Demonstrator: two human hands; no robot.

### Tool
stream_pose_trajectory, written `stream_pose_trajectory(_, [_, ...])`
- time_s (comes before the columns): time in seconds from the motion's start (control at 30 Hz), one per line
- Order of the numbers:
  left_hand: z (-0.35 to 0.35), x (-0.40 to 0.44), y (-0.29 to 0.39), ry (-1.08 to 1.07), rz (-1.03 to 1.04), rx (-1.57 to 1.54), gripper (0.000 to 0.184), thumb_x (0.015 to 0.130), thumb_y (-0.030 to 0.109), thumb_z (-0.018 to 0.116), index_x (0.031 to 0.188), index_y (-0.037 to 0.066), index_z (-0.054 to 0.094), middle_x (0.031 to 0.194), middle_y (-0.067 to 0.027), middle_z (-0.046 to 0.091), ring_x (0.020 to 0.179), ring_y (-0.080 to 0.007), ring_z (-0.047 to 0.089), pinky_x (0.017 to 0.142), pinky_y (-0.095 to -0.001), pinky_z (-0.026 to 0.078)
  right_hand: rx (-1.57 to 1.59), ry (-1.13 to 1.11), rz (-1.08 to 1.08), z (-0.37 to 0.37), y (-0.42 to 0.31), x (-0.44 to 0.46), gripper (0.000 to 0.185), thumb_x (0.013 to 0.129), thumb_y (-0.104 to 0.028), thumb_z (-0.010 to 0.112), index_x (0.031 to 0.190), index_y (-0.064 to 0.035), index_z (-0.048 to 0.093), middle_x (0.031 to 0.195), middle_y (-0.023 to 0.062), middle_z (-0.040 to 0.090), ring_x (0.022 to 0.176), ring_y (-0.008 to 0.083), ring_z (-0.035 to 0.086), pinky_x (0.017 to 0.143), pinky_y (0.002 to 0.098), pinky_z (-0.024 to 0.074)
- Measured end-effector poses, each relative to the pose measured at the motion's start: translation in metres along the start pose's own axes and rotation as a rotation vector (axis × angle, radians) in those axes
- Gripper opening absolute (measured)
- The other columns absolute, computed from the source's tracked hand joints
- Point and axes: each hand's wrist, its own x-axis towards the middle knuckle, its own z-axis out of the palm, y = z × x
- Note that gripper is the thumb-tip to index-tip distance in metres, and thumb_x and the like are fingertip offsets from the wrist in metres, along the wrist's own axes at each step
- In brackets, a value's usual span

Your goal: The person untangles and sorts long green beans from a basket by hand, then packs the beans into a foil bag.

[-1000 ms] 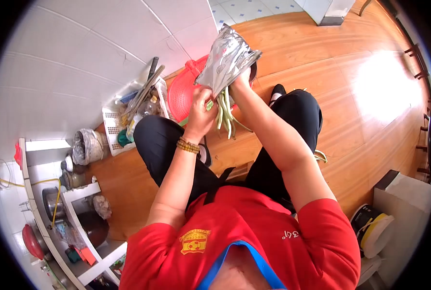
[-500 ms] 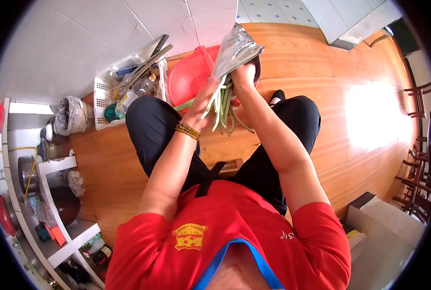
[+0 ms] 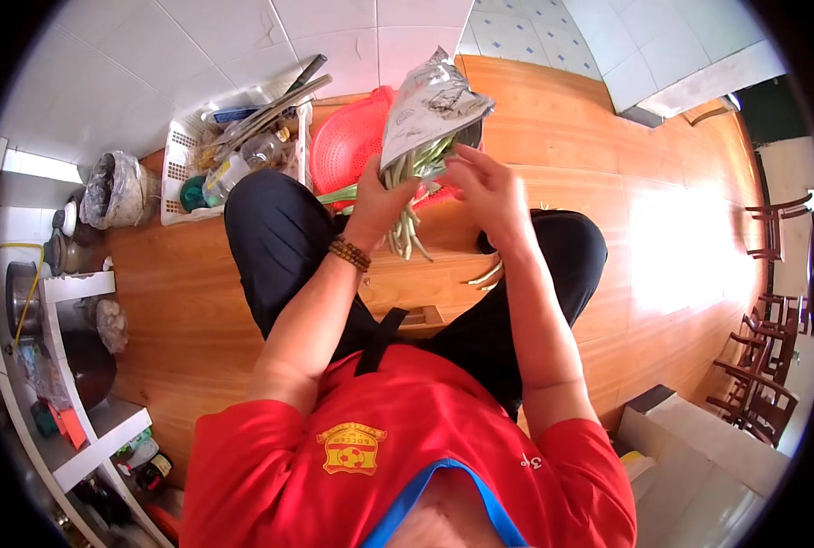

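A silvery plastic bag (image 3: 430, 102) hangs between my hands with its open end toward me. Long green beans (image 3: 409, 219) stick out of that end. My left hand (image 3: 380, 203) is wrapped round the beans and the bag's lower left edge, a beaded bracelet on its wrist. Beside the bag's right edge, my right hand (image 3: 491, 187) has its fingers partly bent near the bean ends; its fingers are apart and no object shows in them. Behind the bag stands a red perforated basket (image 3: 345, 142), partly hidden.
A white crate (image 3: 180, 160) with bottles and sticks stands by the tiled wall. Left are a bag-lined bin (image 3: 119, 190) and shelves (image 3: 105, 447) with pots. Loose beans (image 3: 487, 276) lie on the wooden floor (image 3: 590, 119). Chairs (image 3: 756, 397) stand far right.
My right hand has come out from behind the bag to its near right side, fingers apart. My left hand has closed round the beans. The view has shifted to the right.
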Motion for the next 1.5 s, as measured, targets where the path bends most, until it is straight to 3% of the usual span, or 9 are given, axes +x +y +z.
stream_pose_trajectory(0.07, [-0.009,-0.002,0.011,-0.055,0.055,0.231,0.043,0.078,0.008,0.066,0.114,-0.001,0.046,0.082,-0.0069,0.057,0.055,-0.0101,0.054,0.042,-0.0232,0.046,-0.4,0.179,-0.031,-0.027,0.01,0.001,0.04,0.08,-0.017,0.065,0.116,0.0005,0.055,0.095,0.0124,0.066,0.085,0.0186,0.064,0.072,0.0257,0.0494])
stream_pose_trajectory(0.17, [-0.018,-0.005,0.024,-0.091,0.121,0.516,0.051,0.073,0.011,0.068,0.116,-0.004,0.045,0.097,-0.0106,0.058,0.086,-0.0187,0.058,0.077,-0.0316,0.049,-0.728,0.345,-0.463,-0.04,-0.004,0.004,0.057,0.074,-0.025,0.071,0.126,-0.0107,0.05,0.117,0.0143,0.058,0.108,0.0245,0.055,0.089,0.0374,0.0439])
stream_pose_trajectory(0.27, [-0.019,-0.001,0.035,-0.231,0.125,0.771,0.056,0.066,0.014,0.071,0.114,-0.002,0.046,0.098,-0.0173,0.06,0.088,-0.026,0.06,0.083,-0.0337,0.046,-1.216,-0.165,-0.58,-0.022,-0.029,-0.003,0.093,0.061,-0.04,0.078,0.139,-0.028,0.031,0.145,0.011,0.027,0.136,0.0266,0.021,0.107,0.0588,0.0098])
stream_pose_trajectory(0.47, [-0.013,0.007,0.025,-0.452,0.043,1.26,0.039,0.064,0.009,0.066,0.095,0.003,0.043,0.08,-0.0189,0.06,0.078,-0.0386,0.059,0.067,-0.0433,0.046,-0.994,-0.321,-0.396,0.002,0.055,0.006,0.081,0.065,-0.028,0.075,0.134,-0.0139,0.036,0.12,0.0133,0.051,0.116,0.0315,0.044,0.095,0.0481,0.0363])
stream_pose_trajectory(0.8, [-0.022,0.0,-0.07,-0.298,0.207,1.212,0.059,0.063,0.009,0.07,0.115,0.003,0.043,0.099,-0.0226,0.057,0.096,-0.0376,0.056,0.08,-0.0422,0.047,-0.844,-0.074,-0.158,0.023,0.18,-0.031,0.042,0.068,-0.015,0.066,0.106,-0.0031,0.055,0.097,0.0186,0.056,0.091,0.0375,0.051,0.082,0.045,0.0415])
stream_pose_trajectory(1.07, [-0.048,0.007,-0.138,-0.287,-0.614,1.496,0.059,0.066,0.05,0.07,0.098,0.0,0.064,0.093,-0.019,0.065,0.09,-0.0307,0.063,0.079,-0.0388,0.049,-0.738,-0.075,0.16,0.031,0.264,-0.034,0.036,0.069,-0.017,0.066,0.1,-0.0018,0.057,0.095,0.0192,0.058,0.094,0.0363,0.052,0.083,0.0438,0.0425])
stream_pose_trajectory(1.23, [-0.061,0.001,-0.178,-0.056,-1.042,0.747,0.035,0.074,0.03,0.071,0.076,-0.003,0.06,0.063,-0.0111,0.058,0.05,-0.0208,0.057,0.045,-0.0344,0.047,-0.602,-0.174,0.217,0.01,0.298,-0.028,0.035,0.068,-0.005,0.06,0.103,-0.004,0.057,0.098,0.0198,0.056,0.096,0.0399,0.051,0.081,0.044,0.0451])
stream_pose_trajectory(1.4, [-0.06,-0.004,-0.212,0.274,-1.057,0.385,0.022,0.076,0.019,0.069,0.073,0.0,0.057,0.056,-0.006,0.051,0.042,-0.0171,0.049,0.036,-0.0321,0.038,-0.673,0.309,-0.071,0.029,0.297,-0.031,0.038,0.068,0.005,0.053,0.105,-0.003,0.057,0.092,0.0144,0.057,0.091,0.0386,0.053,0.08,0.0429,0.0461])
stream_pose_trajectory(1.5, [-0.05,-0.007,-0.216,0.201,-1.064,0.418,0.021,0.078,0.021,0.067,0.075,0.003,0.058,0.057,-0.0056,0.052,0.044,-0.0166,0.05,0.039,-0.0317,0.039,-0.825,0.039,0.146,0.025,0.29,-0.034,0.025,0.075,-0.001,0.051,0.099,-0.0051,0.058,0.09,0.0147,0.058,0.09,0.0362,0.054,0.073,0.0449,0.0473])
